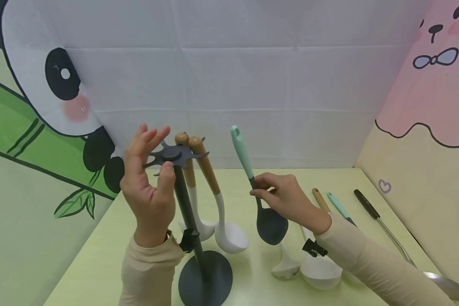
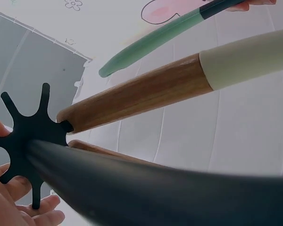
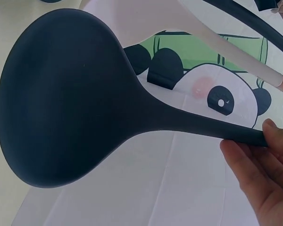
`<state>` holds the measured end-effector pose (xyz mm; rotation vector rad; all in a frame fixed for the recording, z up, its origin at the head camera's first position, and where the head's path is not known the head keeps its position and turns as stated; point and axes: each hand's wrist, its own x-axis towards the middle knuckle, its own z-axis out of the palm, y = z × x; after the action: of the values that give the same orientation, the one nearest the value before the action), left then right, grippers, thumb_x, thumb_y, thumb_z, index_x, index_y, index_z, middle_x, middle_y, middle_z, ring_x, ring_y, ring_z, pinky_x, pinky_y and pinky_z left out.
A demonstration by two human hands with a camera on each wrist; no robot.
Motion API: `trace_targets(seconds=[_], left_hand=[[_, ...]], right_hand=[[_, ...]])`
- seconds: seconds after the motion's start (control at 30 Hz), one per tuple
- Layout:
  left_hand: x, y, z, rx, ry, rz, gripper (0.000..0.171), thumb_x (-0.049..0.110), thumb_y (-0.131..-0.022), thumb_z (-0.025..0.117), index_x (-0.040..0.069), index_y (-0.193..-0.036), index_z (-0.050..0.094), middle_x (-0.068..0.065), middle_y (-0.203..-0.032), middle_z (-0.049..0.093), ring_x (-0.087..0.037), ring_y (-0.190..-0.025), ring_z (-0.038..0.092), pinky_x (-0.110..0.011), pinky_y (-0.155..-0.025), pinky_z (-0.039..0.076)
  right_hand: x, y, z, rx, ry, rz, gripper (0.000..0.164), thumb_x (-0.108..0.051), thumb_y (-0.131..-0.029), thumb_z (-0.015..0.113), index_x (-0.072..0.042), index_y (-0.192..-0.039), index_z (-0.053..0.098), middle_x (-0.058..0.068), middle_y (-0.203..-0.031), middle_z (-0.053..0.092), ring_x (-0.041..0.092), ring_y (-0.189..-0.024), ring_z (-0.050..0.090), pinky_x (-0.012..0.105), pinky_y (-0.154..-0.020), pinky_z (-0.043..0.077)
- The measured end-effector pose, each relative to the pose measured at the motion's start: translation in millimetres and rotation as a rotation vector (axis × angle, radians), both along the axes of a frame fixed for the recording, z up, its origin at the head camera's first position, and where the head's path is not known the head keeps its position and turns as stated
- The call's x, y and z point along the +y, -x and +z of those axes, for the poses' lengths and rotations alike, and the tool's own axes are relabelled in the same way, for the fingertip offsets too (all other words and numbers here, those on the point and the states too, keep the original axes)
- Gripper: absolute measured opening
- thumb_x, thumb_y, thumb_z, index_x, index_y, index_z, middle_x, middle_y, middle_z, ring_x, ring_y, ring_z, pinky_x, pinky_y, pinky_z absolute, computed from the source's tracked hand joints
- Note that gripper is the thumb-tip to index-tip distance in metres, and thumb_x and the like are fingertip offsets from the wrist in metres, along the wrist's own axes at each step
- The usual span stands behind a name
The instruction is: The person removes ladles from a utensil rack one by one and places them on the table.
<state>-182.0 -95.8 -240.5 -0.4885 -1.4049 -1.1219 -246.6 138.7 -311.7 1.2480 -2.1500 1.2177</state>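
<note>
In the head view, my right hand pinches the dark neck of a ladle with a mint-green handle, held up over the table, handle end on top. Its rounded dark bowl fills much of the right wrist view. My left hand holds the star-shaped hook top of a dark utensil stand, thumb at the front edge, other fingers behind. Two white ladles with wooden handles hang on the stand; the nearer one is on its right. The left wrist view shows its wooden handle at a hook.
The stand's round base rests on the pale table. On the right lie a small white ladle, a larger white ladle, a mint-handled utensil and a metal utensil with a black handle. Printed sheets surround the table.
</note>
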Motion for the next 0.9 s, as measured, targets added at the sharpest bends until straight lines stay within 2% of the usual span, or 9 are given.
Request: trace_targets(seconds=[0.3, 0.63, 0.9], left_hand=[[-3, -0.4, 0.4, -0.003, -0.027, -0.066, 0.045, 0.0, -0.076, 0.047, -0.02, -0.117, 0.053, -0.03, -0.11, 0.068, -0.033, -0.13, 0.052, -0.049, -0.114, 0.03], [-5, -0.4, 1.1, 0.001, -0.046, -0.09, 0.046, -0.001, -0.075, 0.045, -0.019, -0.117, 0.054, -0.024, -0.112, 0.069, -0.034, -0.129, 0.052, -0.048, -0.114, 0.03], [-7, 0.2, 0.9, 0.007, -0.057, -0.142, 0.046, -0.003, -0.075, 0.044, -0.018, -0.117, 0.054, -0.018, -0.114, 0.071, -0.034, -0.129, 0.053, -0.049, -0.114, 0.03]], right_hand=[[1, 7.9, -3.6, -0.02, -0.007, -0.042, 0.015, 0.003, -0.082, 0.076, 0.002, -0.096, 0.071, 0.01, -0.083, 0.074, 0.018, -0.074, 0.072, 0.023, -0.061, 0.058], [2, 19.1, -7.4, -0.06, -0.009, -0.087, 0.015, 0.003, -0.082, 0.077, 0.001, -0.095, 0.07, 0.006, -0.081, 0.074, 0.018, -0.072, 0.072, 0.027, -0.061, 0.058], [4, 28.3, -13.7, -0.166, -0.025, -0.126, 0.015, -0.001, -0.083, 0.077, 0.0, -0.096, 0.071, 0.005, -0.08, 0.073, 0.015, -0.067, 0.071, 0.026, -0.059, 0.057]])
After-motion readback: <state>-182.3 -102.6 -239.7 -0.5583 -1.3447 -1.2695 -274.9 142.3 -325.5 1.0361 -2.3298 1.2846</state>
